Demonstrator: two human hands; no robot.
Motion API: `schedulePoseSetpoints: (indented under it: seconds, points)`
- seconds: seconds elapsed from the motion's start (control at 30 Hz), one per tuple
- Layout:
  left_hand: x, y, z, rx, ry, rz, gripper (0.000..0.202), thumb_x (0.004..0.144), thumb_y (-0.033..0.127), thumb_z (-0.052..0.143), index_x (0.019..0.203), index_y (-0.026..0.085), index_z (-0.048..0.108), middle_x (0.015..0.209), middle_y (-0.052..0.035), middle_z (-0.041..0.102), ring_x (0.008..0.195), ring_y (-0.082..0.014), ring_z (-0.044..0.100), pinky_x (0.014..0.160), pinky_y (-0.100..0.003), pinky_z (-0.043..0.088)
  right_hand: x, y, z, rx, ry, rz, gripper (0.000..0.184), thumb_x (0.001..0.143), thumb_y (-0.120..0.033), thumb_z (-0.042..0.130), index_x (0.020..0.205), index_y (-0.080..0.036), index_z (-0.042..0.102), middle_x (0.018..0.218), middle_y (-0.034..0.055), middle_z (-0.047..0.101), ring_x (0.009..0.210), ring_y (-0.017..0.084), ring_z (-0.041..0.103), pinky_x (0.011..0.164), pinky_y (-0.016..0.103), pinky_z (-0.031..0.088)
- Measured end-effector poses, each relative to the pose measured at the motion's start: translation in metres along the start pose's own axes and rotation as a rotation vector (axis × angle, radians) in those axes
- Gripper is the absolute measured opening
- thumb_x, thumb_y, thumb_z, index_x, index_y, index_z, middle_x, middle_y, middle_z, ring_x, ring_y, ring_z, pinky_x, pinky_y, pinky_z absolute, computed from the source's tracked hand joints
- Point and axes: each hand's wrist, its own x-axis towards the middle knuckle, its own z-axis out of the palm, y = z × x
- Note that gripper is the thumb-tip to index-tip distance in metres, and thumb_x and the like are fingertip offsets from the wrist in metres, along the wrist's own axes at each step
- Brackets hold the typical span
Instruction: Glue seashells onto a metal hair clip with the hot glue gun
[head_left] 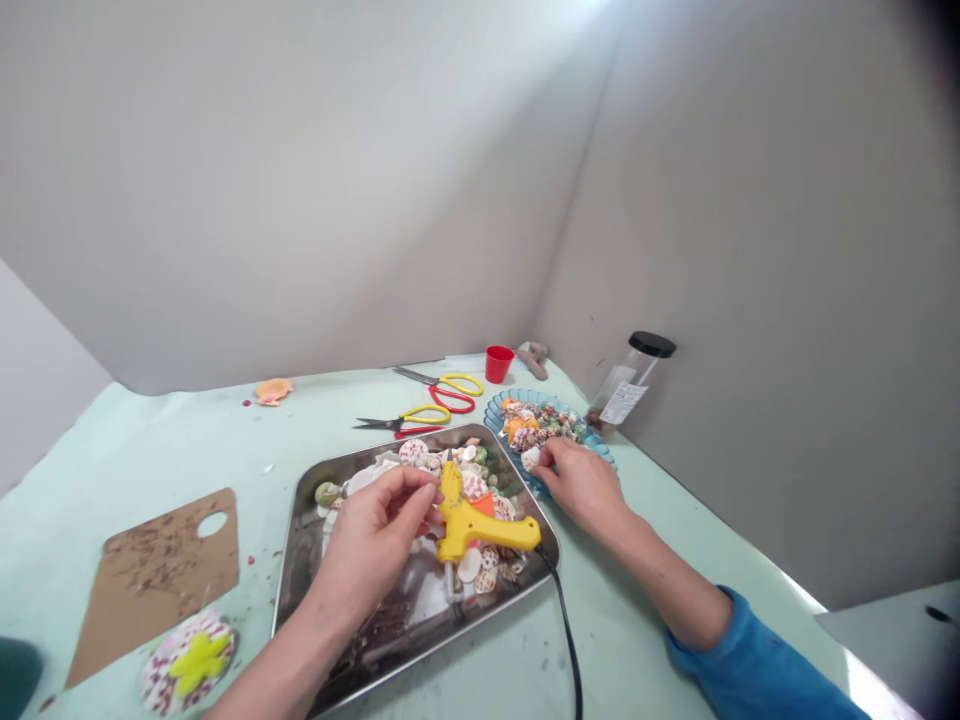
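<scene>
My left hand point(386, 525) is over the metal tray point(296, 560), thumb and fingers closed in a pinch; what they hold, if anything, is hidden. Its fingertips meet the left side of a yellow hot glue gun point(451, 520) in the view. The glue gun lies over the shells in the tray, nozzle pointing away and cord trailing off the near right edge. My right hand point(581, 480) reaches to the blue scalloped plate point(604, 452), where thumb and fingers pinch a whitish seashell point(530, 459). Small patterned snail shells point(551, 420) and orange pieces fill this plate.
Two pairs of scissors point(420, 420) lie behind the tray, near a red cup point(499, 365). A clear jar with a black lid point(628, 385) leans at the right wall. On the left are brown cardboard point(161, 560), a shell-covered disc with a yellow flower point(196, 662) and an orange shell point(274, 390).
</scene>
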Motion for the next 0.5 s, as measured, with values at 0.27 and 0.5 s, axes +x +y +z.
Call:
schedulePoseSetpoints:
  seconds: [0.27,0.5]
  points:
    - [0.001,-0.0025,0.0014,-0.023,-0.016,-0.004,0.02,0.079,0.036,0.057,0.083,0.016,0.06,0.069,-0.0013,0.065,0.065,-0.0147,0.061,0.062,-0.024,0.049,-0.0038,0.003,0.0001,0.001,0.033,0.023,0.014,0.08,-0.032,0.059,0.072,-0.021,0.055,0.079,-0.0015,0.064,0.07,0.014,0.056,0.055,0.024,0.028]
    - [0.0006,-0.0023,0.0017,-0.012,-0.025,0.004,0.019,0.08,0.034,0.055,0.083,0.016,0.06,0.071,-0.001,0.064,0.065,-0.014,0.062,0.061,-0.024,0.049,-0.0062,-0.003,-0.0014,-0.005,0.025,0.056,0.017,0.081,-0.033,0.058,0.071,-0.021,0.058,0.074,0.0002,0.065,0.066,0.015,0.057,0.054,0.025,0.028]
